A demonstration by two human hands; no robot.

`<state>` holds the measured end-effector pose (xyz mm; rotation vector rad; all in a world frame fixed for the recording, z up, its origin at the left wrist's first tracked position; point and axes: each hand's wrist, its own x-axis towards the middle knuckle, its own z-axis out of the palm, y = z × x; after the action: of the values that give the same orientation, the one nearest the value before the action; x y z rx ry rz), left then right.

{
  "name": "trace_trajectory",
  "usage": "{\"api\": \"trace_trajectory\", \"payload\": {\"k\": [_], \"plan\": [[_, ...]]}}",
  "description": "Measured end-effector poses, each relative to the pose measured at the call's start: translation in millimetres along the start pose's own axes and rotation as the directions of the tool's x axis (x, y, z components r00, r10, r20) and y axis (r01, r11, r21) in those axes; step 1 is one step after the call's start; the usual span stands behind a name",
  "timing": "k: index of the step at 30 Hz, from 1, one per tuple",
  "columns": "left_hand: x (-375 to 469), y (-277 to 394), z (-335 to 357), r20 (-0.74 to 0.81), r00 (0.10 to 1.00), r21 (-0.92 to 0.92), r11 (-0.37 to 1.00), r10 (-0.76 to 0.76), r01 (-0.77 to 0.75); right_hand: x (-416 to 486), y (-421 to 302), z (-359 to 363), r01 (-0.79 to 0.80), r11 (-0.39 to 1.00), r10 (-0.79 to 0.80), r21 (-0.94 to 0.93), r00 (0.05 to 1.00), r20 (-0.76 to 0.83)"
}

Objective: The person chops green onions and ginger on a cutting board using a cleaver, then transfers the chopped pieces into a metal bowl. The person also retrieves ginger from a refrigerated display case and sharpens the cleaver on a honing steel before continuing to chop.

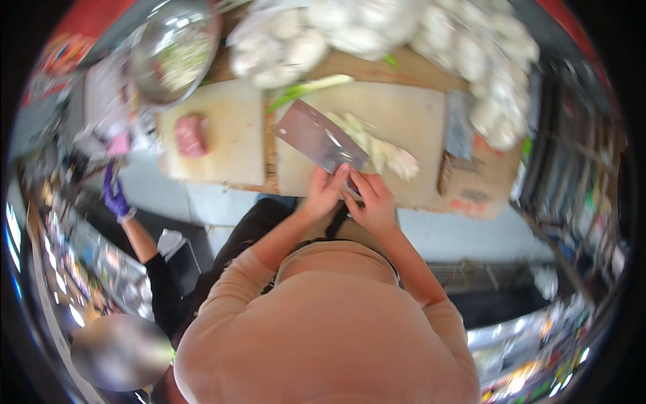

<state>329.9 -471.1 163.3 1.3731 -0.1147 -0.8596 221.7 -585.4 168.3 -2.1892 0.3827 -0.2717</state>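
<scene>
A broad cleaver [320, 134] slants over a white cutting board [424, 113], its blade pointing up and to the left. My right hand [373, 199] grips it around the handle end, which the fingers mostly cover. At the near edge of the blade, my left hand [323, 189] pinches the metal, the thumb lying near the handle. Pale green-white stalks [376, 146], probably scallion or leek, lie on the board to the right of the blade and partly under it. A longer green and white stalk [313, 88] crosses the board's far edge.
On a second cutting board [227, 131] rests a piece of raw meat [191, 135]. A steel bowl [146, 65] holds shredded pale vegetable. Bagged white bulbs [363, 30] line the back. Cardboard [479, 182] lies right. A co-worker's purple-gloved hand [117, 197] is at left.
</scene>
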Motion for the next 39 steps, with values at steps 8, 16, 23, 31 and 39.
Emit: {"api": "trace_trajectory", "payload": {"k": [8, 16, 23, 31, 39], "plan": [[36.4, -7.4, -227.1, -0.662, 0.692, 0.341, 0.938, 0.288, -0.064, -21.6, 145.4, -93.1, -0.578, 0.73, 0.468, -0.364, 0.811, -0.351], [54.3, 16.2, -239.6, -0.326, 0.62, 0.923, 0.1, 0.714, 0.37, -29.8, 198.6, -92.1, -0.476, 0.807, 0.411, -0.349, 0.878, -0.246], [50.1, 2.3, 2.1, 0.586, 0.757, 0.767, 0.105, 0.288, -0.633, -70.6, 140.5, -138.5, -0.642, 0.767, 0.617, -0.004, 0.738, -0.274], [132.7, 0.3, -32.8, 0.536, 0.819, 0.828, 0.063, 0.204, -0.557, -74.9, 97.0, -127.2, -0.524, 0.851, 0.517, -0.029, 0.847, -0.119], [83.1, -34.0, 27.5, 0.372, 0.923, 0.724, 0.651, -0.095, -0.225, -56.0, 99.1, -111.2, -0.523, 0.844, 0.519, -0.118, 0.852, -0.07]]}}
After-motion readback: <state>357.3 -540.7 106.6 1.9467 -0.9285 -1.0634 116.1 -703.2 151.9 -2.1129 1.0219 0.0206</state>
